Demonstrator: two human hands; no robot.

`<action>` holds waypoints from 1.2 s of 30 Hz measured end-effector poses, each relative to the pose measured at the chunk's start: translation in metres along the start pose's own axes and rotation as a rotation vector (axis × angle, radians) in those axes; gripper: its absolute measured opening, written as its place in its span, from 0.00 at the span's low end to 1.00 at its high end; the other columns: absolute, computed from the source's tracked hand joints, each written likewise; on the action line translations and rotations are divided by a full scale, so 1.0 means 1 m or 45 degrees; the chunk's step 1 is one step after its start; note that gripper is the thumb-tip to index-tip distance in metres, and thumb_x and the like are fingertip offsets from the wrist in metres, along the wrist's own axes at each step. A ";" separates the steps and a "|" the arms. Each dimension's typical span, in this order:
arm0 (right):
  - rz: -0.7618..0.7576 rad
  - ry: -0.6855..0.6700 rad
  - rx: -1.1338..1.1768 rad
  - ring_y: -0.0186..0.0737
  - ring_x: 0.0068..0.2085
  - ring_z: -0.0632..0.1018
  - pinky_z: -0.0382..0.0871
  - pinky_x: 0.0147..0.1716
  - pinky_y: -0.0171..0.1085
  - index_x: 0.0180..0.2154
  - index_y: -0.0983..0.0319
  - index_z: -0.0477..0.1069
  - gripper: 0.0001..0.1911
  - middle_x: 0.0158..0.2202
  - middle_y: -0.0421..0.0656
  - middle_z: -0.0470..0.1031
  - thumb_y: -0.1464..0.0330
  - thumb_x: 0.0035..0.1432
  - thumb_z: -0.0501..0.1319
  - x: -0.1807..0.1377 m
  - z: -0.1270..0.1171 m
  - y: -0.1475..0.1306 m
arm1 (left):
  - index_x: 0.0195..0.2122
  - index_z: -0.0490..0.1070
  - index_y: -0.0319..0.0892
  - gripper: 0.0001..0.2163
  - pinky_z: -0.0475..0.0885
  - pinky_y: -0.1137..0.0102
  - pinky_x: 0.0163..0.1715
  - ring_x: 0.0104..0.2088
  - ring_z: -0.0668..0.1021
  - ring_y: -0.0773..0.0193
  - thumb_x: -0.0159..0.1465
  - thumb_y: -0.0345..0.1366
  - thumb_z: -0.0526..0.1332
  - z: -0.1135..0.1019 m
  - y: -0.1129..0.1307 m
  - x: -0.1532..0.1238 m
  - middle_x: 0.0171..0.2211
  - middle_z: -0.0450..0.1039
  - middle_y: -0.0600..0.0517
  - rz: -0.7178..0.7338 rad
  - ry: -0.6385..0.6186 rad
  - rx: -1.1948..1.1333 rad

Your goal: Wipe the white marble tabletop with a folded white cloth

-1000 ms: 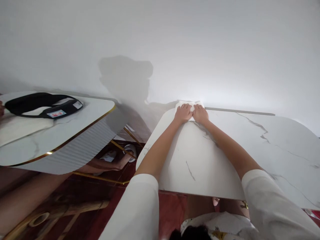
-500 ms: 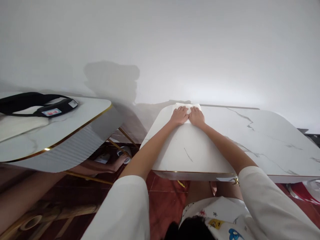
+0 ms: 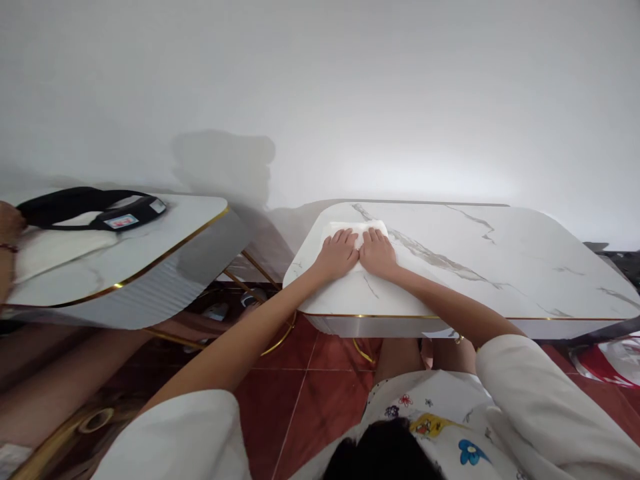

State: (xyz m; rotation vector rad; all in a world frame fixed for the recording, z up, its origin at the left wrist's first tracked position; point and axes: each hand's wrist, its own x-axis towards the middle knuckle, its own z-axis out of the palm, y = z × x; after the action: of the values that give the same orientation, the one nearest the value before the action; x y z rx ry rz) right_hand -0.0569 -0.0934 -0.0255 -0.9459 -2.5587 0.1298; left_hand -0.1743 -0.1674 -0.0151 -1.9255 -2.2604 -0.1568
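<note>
A folded white cloth point(image 3: 376, 227) lies flat on a white marble-patterned table point(image 3: 500, 260), toward its left end. My left hand point(image 3: 340, 255) rests palm down on the cloth, its fingers stretched out and slightly apart. Beside it, my right hand point(image 3: 377, 253) presses on the same cloth with fingers extended. The two thumbs are close together or touching. Most of the cloth under the palms is hidden.
At the left, a second marble-patterned table point(image 3: 195, 210) carries a black strap point(image 3: 75, 200) and a white cloth point(image 3: 65, 250). Another person's hand point(image 3: 7, 227) is at the left edge. A white wall point(image 3: 320, 100) stands behind both tables.
Both my hands and the cloth have slid left and toward me, away from the table's back edge. Another person's hand has appeared at the far left.
</note>
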 end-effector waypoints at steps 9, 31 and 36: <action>-0.069 -0.115 0.091 0.49 0.68 0.58 0.54 0.65 0.46 0.61 0.70 0.61 0.25 0.67 0.54 0.57 0.69 0.66 0.46 -0.058 -0.020 -0.024 | 0.63 0.61 0.42 0.25 0.60 0.50 0.62 0.66 0.61 0.49 0.65 0.38 0.44 -0.015 0.032 -0.071 0.66 0.58 0.42 -0.165 0.027 0.024; -0.169 -0.104 0.057 0.54 0.65 0.62 0.59 0.61 0.50 0.59 0.75 0.63 0.24 0.64 0.59 0.61 0.74 0.64 0.45 0.008 -0.011 0.058 | 0.55 0.66 0.38 0.19 0.62 0.54 0.58 0.62 0.65 0.50 0.65 0.34 0.48 0.006 0.052 0.022 0.62 0.64 0.40 -0.126 0.184 -0.043; -0.158 -0.069 0.052 0.54 0.65 0.62 0.58 0.62 0.49 0.58 0.75 0.64 0.24 0.64 0.60 0.62 0.73 0.65 0.46 0.046 0.004 0.070 | 0.52 0.67 0.41 0.17 0.63 0.56 0.56 0.60 0.67 0.51 0.64 0.32 0.49 0.014 0.036 0.059 0.59 0.67 0.41 -0.125 0.207 -0.074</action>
State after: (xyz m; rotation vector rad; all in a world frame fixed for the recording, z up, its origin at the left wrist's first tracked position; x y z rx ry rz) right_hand -0.0482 -0.0103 -0.0286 -0.7763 -2.6455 0.1735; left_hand -0.1490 -0.1023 -0.0180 -1.7589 -2.2656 -0.3811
